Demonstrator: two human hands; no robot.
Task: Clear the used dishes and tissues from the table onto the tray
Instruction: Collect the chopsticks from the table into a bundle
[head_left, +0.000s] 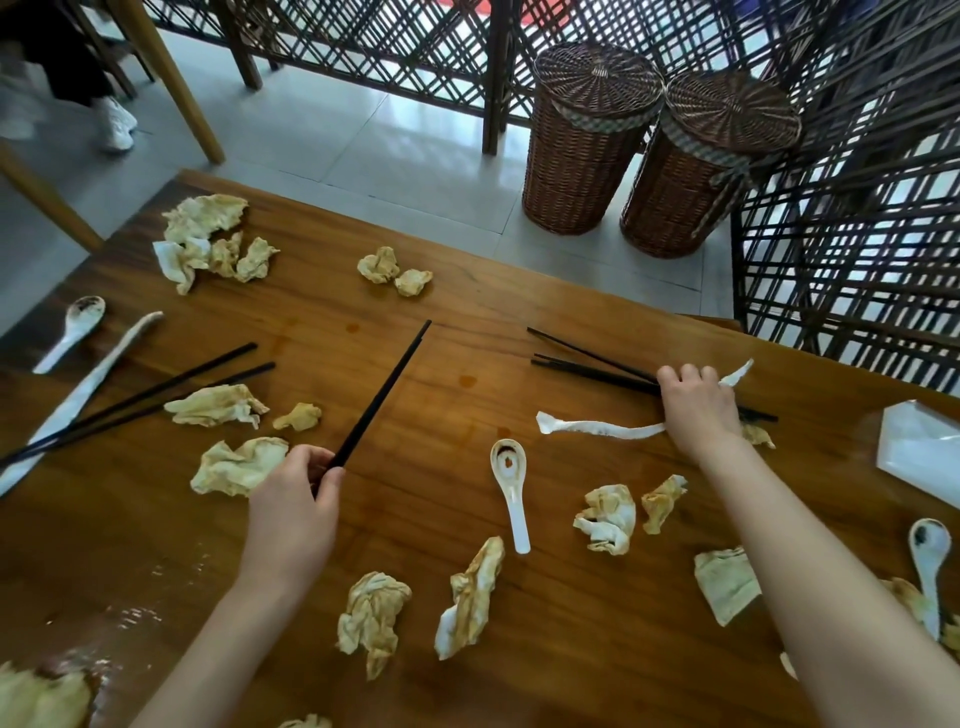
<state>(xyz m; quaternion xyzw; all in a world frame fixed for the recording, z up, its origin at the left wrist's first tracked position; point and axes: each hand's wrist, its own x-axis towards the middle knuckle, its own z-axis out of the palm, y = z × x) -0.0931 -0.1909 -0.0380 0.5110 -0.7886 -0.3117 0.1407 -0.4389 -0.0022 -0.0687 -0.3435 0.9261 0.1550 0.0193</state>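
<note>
Black chopsticks are the items in hand. The left hand (293, 499) pinches one pair of chopsticks (384, 392) at its near end, tips pointing toward 1 o'clock above the wooden table (467, 332). The right hand (696, 402) lies with curled fingers over a second bundle of chopsticks (587, 361) at 2 o'clock, apparently grasping them where they cross a twisted paper strip (597, 428).

Risks, as judged from this layout:
- The right hand may lift the paper strip along with the sticks, since both lie under the same fingers.
- The left pair is held at one end only (a long lever); a loose pinch could let it swing or drop onto the white spoon (511, 486) at centre.
- Stained crumpled tissues (236, 467) lie scattered all round; a sweeping forearm could push them off the edge.

Limits of view:
- No tray is visible, so the destination cannot be located.
- Right fingertips are hidden beneath the hand; actual closure on the sticks cannot be confirmed.
- A clear plastic item (922, 447) at 3 o'clock is cut off by the frame.
</note>
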